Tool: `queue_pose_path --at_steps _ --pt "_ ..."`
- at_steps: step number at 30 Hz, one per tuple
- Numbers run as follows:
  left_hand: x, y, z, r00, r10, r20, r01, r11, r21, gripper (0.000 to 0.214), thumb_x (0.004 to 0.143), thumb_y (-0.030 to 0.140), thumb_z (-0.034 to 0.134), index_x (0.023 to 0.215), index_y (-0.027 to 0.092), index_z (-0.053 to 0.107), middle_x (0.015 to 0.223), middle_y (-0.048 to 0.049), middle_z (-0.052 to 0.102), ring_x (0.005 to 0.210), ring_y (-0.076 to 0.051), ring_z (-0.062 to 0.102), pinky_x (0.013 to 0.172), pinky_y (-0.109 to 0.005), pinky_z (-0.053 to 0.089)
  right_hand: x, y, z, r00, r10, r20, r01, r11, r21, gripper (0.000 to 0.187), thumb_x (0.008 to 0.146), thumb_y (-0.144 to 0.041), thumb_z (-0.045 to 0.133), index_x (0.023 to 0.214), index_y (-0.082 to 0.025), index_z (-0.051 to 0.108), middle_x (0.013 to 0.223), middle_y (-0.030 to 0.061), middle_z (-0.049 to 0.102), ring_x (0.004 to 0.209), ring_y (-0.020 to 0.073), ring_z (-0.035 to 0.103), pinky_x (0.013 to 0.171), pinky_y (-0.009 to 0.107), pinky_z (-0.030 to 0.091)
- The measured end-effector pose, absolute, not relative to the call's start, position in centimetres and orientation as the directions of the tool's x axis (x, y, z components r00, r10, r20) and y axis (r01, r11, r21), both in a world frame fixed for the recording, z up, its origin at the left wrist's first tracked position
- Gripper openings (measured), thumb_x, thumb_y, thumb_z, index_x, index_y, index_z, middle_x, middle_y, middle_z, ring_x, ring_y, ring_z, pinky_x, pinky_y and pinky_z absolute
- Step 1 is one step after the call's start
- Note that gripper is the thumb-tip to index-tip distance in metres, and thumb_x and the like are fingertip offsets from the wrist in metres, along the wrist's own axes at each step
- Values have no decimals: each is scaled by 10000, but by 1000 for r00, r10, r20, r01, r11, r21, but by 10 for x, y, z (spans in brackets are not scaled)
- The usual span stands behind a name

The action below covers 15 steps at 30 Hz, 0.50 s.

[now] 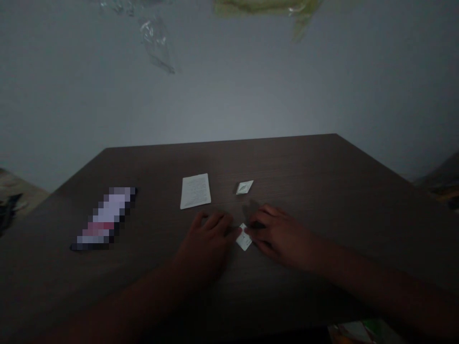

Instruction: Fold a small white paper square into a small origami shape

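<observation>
Both hands lie low on the dark table (322, 172), and the small white paper (244, 239) sits right between them on the wood. The left hand (208, 239) touches its one edge with curled fingertips and the right hand (279, 236) meets it from the other side. The dim light hides whether they pinch or only press. It looks like a fold being set, and a further crease would need one hand pinning the piece. Beyond the right hand lies a second folded piece (245, 187), and beyond the left a printed sheet (195, 191).
</observation>
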<state>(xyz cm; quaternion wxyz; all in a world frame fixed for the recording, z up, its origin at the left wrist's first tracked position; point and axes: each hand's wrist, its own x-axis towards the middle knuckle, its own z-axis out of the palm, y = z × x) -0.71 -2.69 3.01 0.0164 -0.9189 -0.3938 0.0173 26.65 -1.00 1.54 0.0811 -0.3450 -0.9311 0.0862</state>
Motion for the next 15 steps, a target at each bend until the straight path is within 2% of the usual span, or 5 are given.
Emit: queue_pose_path --at_steps 5,9,15 --pt "-4 -28 32 670 739 -64 740 -673 -23 465 1139 190 741 1592 275 802 1634 -163 764 1503 -404 725 1247 -642 581 265 -10 17 -747 662 65 638 741 -211 257 1203 -233 687 1353 -213 894 1301 143 833 1230 353 722 1108 574 633" --pt "-2 -27 34 672 735 -85 739 -673 20 445 1143 155 713 1577 207 796 1625 -201 758 1484 -423 738 1230 -645 591 265 -9 16 -753 650 105 619 753 -225 255 1210 -253 667 1291 -199 903 1254 155 834 1214 356 720 1102 568 637" --pt "1 -17 32 683 730 -37 730 -678 93 286 1079 172 806 1361 197 850 1392 -167 806 1311 -404 772 1186 -606 612 268 0 8 -761 626 172 547 761 -347 222 1191 -227 695 1207 -213 916 1170 139 815 1139 327 746 1111 553 630"
